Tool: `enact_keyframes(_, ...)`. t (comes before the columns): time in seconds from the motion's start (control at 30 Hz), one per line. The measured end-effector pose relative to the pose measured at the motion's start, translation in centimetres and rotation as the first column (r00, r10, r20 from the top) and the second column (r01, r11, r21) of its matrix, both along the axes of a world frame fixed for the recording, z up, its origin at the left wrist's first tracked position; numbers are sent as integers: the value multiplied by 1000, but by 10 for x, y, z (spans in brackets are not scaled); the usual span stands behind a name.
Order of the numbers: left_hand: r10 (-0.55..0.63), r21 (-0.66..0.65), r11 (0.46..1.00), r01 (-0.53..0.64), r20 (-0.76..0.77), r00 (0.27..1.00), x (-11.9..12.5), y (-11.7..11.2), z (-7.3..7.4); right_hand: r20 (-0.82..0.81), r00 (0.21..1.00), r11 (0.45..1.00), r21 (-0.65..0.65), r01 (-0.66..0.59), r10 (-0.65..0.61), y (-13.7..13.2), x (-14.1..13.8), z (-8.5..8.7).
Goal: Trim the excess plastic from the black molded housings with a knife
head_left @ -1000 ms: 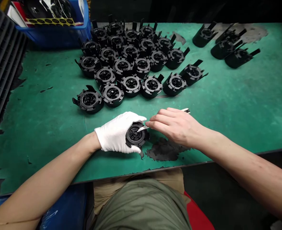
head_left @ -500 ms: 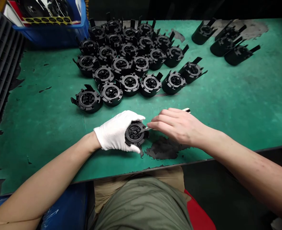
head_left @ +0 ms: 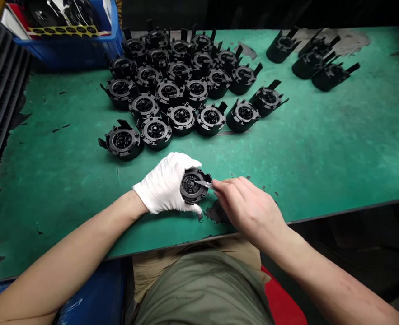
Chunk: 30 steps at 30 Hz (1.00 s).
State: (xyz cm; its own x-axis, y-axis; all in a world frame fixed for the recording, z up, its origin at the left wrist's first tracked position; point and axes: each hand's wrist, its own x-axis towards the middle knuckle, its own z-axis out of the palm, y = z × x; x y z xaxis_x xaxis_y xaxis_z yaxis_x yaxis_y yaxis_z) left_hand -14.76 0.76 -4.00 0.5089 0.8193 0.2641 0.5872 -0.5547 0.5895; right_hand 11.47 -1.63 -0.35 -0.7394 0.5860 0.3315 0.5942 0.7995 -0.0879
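Observation:
My left hand [head_left: 163,183], in a white fabric glove, grips a round black plastic part [head_left: 193,186] by its side, with the face turned up. My right hand [head_left: 248,203] is bare and holds a small craft knife [head_left: 203,183]. Only the knife's thin metal blade shows, its tip resting on the part's central ring. My fingers hide the handle. Many similar black parts [head_left: 156,133] stand in rows beyond my hands, and none touches either hand.
The worn green work surface [head_left: 321,149] ends in a dark front edge near my body. A dark scrap patch [head_left: 216,213] lies under my right hand. A blue bin [head_left: 67,52] stands at the back left, beside a ribbed black mat [head_left: 2,113]. Several finned black parts [head_left: 312,65] stand at the back right.
My right hand has swung down toward my body, hiding the knife handle. The blade stays on the part, which has turned slightly in my left hand.

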Motion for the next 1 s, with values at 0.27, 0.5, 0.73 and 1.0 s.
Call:
enact_keyframes(0.27,-23,80,997,21,23,999,-4,0,-10,115,992,996,75,43,-51,-3,-8,10)
enact_keyframes(0.5,3,22,1000,-3,-6,1000,-1,1,-5,174,985,993,115,-2,-18,-6,-8,12)
enact_keyframes(0.73,22,-16,1000,-23,-27,999,3,2,2,239,971,990,138,-10,-24,-11,-9,17)
enact_keyframes(1.0,42,-46,998,-43,-22,999,4,1,2,198,980,996,87,-10,-8,-17,-11,15)
